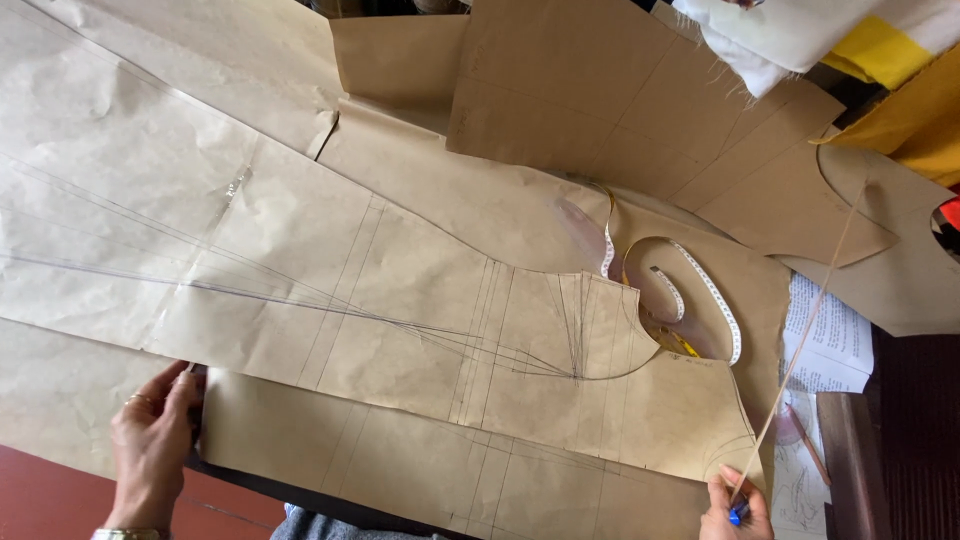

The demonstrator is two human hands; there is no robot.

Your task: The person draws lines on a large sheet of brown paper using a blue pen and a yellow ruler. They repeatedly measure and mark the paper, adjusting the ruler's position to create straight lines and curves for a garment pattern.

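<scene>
Brown paper pattern pieces (400, 290) with pencil lines lie spread flat across the table. My left hand (150, 445) rests at the lower left, fingers pressing on the edge of the brown paper. At the bottom right, my right hand (735, 505) grips the lower end of a long thin wooden stick (805, 330), with something small and blue in the same fist. The stick slants up and to the right across the paper. A white measuring tape (700, 290) curls on the paper between the pattern's neckline and the stick.
More cut brown paper pieces (640, 100) overlap at the top. White and yellow fabric (830, 40) lies at the top right. Printed white sheets (830, 340) and a pencil sit at the right edge. The red-brown table surface (60, 500) shows at the bottom left.
</scene>
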